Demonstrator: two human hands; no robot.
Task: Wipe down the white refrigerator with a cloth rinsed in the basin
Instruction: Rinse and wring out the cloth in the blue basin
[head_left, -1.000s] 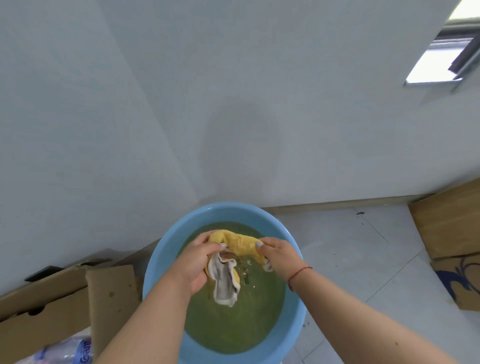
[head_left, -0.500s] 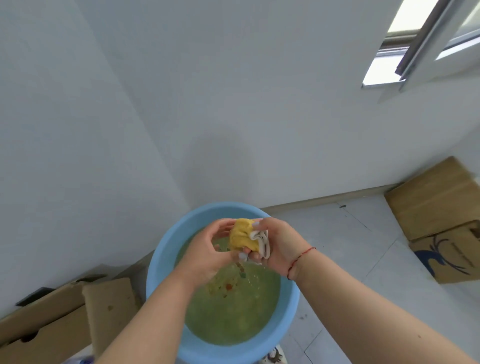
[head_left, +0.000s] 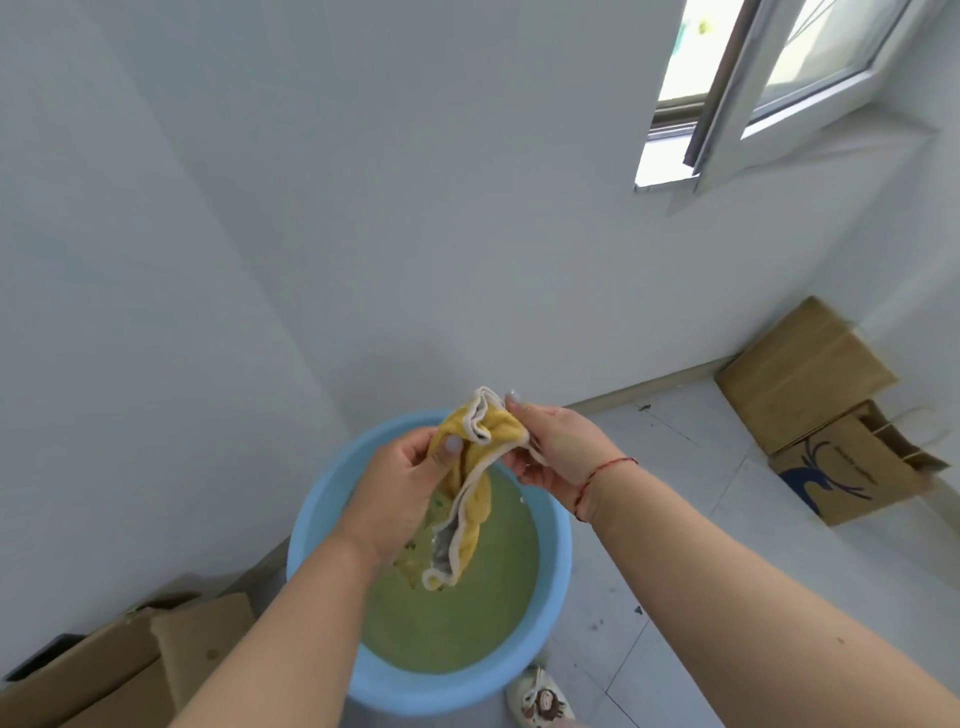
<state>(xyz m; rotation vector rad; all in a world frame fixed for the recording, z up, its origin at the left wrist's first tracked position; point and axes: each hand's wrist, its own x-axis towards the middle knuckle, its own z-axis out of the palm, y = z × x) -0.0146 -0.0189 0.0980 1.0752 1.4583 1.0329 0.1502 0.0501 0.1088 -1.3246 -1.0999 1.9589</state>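
Note:
A yellow cloth (head_left: 475, 499) with a white edge hangs above the light blue basin (head_left: 558, 566), which holds murky greenish water. My left hand (head_left: 395, 493) pinches the cloth's left side near the top. My right hand (head_left: 558, 449) holds its upper right corner, slightly higher. The cloth's lower end dangles over the water, partly unfolded. The white refrigerator is not in view.
White walls meet in a corner behind the basin. Flattened cardboard (head_left: 104, 670) lies at the lower left. A cardboard box (head_left: 802, 371) and a paper bag (head_left: 852, 467) lean at the right wall. An open window (head_left: 769, 83) is at the upper right. A slipper (head_left: 540, 699) shows beside the basin.
The cloth went from being rubbed in the water to being squeezed in a ball above it. Now both hands are higher and apart, and the cloth hangs unfolded. The view has tilted upward.

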